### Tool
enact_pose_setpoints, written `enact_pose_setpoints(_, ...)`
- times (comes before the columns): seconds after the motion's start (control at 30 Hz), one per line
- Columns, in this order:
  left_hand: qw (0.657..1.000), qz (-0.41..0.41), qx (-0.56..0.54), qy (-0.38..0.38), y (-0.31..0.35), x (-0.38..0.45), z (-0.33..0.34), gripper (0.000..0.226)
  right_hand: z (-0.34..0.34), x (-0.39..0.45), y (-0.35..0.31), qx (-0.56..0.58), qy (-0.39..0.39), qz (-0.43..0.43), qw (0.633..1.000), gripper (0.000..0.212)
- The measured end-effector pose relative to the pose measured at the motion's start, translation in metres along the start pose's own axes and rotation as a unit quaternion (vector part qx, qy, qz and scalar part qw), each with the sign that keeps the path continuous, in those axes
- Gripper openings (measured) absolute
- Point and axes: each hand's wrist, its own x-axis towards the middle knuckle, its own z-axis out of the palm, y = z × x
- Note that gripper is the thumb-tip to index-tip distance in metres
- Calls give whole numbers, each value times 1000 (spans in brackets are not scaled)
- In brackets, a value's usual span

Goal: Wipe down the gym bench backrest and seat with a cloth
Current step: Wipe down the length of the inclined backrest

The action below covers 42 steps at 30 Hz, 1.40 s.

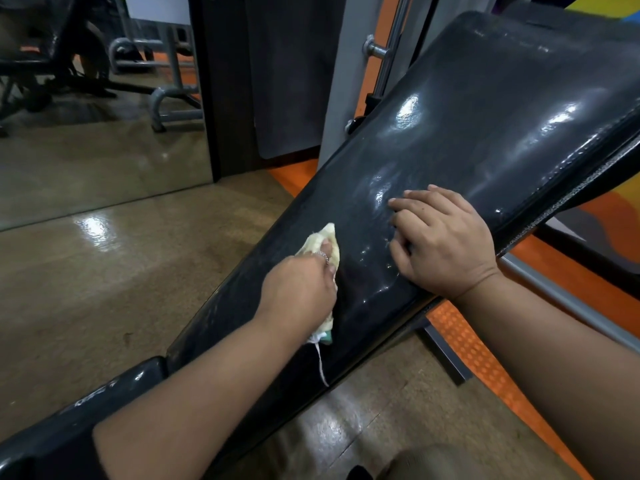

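While pressed to the black pad, cloth point(328, 244): pale yellow, bunched, low on the backrest, a loose white thread hanging from its lower end.
Left hand point(300, 288): fingers closed around the cloth, holding it against the vinyl.
Right hand point(441, 241): flat on the backrest just beside the cloth, fingers spread open, holding nothing.
Backrest point(485, 126): tilted, glossy, with wet-looking streaks.
Seat point(104, 400): black, at lower left, next to the backrest's lower end.
Floor point(138, 289): shiny brown, orange strip on the right.
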Motion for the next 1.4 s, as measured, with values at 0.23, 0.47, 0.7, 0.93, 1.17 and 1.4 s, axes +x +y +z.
enact_pose_setpoints(0.23,996,-84,-6,1,-16,55,-8,32,-1,2,0,-2,2,-2,1000,15)
enact_pose_setpoints(0.47,988,-149,5,-37,-43,54,-4,29,0,1,0,2,8,-6,1000,15)
enact_pose_setpoints(0.7,996,-91,-8,-1,-32,63,-5,34,0,1,0,-1,2,-4,1000,15)
enact_pose_setpoints(0.93,983,-163,-63,-62,-79,94,5,33,0,2,0,0,7,-3,1000,15)
enact_pose_setpoints(1.17,976,-174,-17,-133,-121,79,14,34,0,2,0,1,16,-5,1000,13)
enact_pose_setpoints(1.4,986,-138,-63,-66,-91,87,11,36,0,1,0,3,10,-4,1000,15)
